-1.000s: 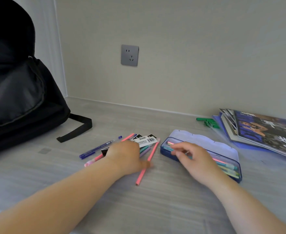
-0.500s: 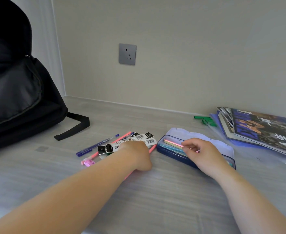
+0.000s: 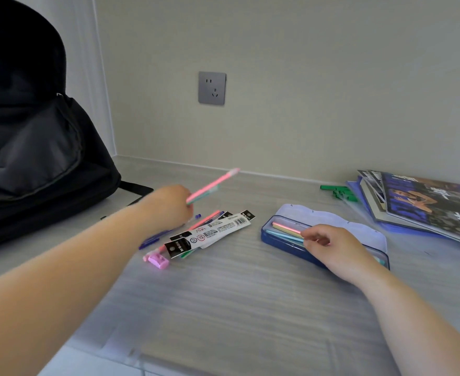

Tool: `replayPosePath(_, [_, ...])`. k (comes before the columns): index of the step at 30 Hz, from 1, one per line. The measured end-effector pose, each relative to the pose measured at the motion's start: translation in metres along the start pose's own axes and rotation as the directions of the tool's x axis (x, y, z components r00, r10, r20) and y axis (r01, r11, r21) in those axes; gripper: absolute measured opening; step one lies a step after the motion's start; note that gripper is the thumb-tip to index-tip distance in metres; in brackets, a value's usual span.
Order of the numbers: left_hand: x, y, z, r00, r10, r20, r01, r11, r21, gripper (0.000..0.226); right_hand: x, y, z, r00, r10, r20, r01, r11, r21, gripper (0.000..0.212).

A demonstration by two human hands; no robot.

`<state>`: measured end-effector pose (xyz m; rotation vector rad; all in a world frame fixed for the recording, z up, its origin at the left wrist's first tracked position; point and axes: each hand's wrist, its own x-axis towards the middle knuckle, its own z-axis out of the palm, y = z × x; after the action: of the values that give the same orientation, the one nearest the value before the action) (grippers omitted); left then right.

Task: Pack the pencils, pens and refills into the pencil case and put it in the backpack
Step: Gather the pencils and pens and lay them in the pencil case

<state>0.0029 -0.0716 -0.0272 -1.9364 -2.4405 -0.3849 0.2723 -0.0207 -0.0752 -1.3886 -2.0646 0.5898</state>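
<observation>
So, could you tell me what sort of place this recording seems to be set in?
Probably a study desk or built-in nook in a home or dormitory room. A black backpack stands on the pale wood-grain desktop, a wall socket sits just above it, and magazines lie stacked near an open pencil case.

The backpack (image 3: 33, 147) was matt black woven cloth, softly creased, with a flat webbing strap (image 3: 135, 187). The desk top (image 3: 223, 308) looked like pale grey wood-grain laminate, smooth with a low sheen. The pencil case (image 3: 286, 245) was hard blue plastic, its open lid (image 3: 332, 221) a cloudy, translucent lilac plastic. The refill packets (image 3: 210, 234) were glossy clear film with printed white and black paper-like labels. The small pink sharpener (image 3: 158, 260) looked like smooth plastic. The pencils (image 3: 210, 185) held in the left hand (image 3: 169, 204) had a satin painted finish. The magazines (image 3: 427, 207) had glossy paper covers. The wall socket (image 3: 212, 88) looked like brushed grey metal or plastic; which one could not be told. The wall (image 3: 332, 77) was matt.
</observation>
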Motion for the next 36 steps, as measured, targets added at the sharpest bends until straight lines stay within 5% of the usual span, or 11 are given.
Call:
replayPosePath(3, [-0.002, -0.027, 0.001, 0.993, -0.114, 0.043, 0.112, 0.993, 0.043, 0.01, -0.001, -0.001, 0.0, 1.0, -0.006, 0.0, 0.006, 1.0, -0.015, 0.019])
replayPosePath(8, [-0.005, -0.044, 0.019, 0.967, -0.199, 0.16, 0.199, 0.98, 0.014, 0.024, 0.0, 0.0, 0.0, 1.0, 0.011, 0.016, -0.011, 1.0, -0.009, 0.019])
replayPosePath(14, [0.0, -0.049, 0.015, 0.977, -0.168, 0.134, 0.191, 0.963, -0.189, 0.021, 0.002, 0.001, 0.0, 1.0, -0.004, -0.002, 0.004, 1.0, -0.007, 0.017])
replayPosePath(22, [-0.013, -0.041, 0.015, 0.925, -0.1, 0.367, 0.13, 0.99, -0.058, 0.018, 0.002, 0.0, -0.001, 1.0, -0.004, -0.008, 0.004, 1.0, -0.006, 0.017])
replayPosePath(27, [-0.017, -0.034, 0.013, 0.916, -0.184, 0.356, 0.148, 0.981, 0.126, 0.039, 0.001, -0.001, -0.001, 1.0, 0.003, -0.004, -0.003, 1.0, 0.005, 0.017])
replayPosePath(36, [-0.011, -0.046, 0.009, 0.946, -0.198, 0.258, 0.208, 0.978, -0.01, 0.033, 0.001, -0.001, -0.002, 1.0, 0.008, 0.02, -0.008, 1.0, -0.01, 0.019])
